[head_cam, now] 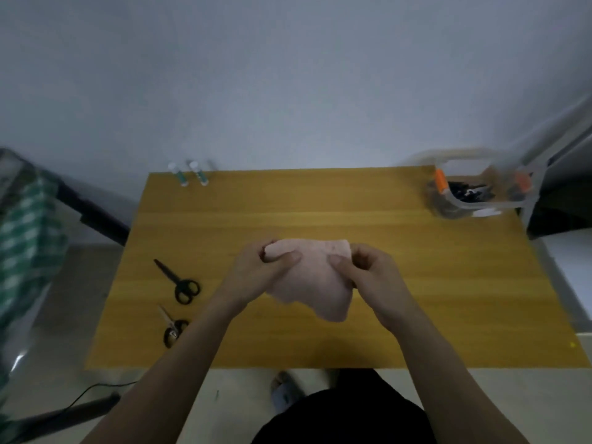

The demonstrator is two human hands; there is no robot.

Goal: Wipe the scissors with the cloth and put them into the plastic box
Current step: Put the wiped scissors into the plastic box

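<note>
Both hands hold the pink cloth [315,277] over mid-bench [416,283]: left hand [259,270] and right hand [368,270] each pinch an upper corner. Two scissors lie untouched on the person's left, black scissors [177,280] and smaller scissors [171,330], blades pointing away-left, handles toward the person, so the left hand is nearer. Plastic box [477,187] sits at far right corner, well apart.

Wooden table [320,193] bears two scissors [177,282], [171,330]; two tubes [189,173]; plastic box [477,187].
</note>
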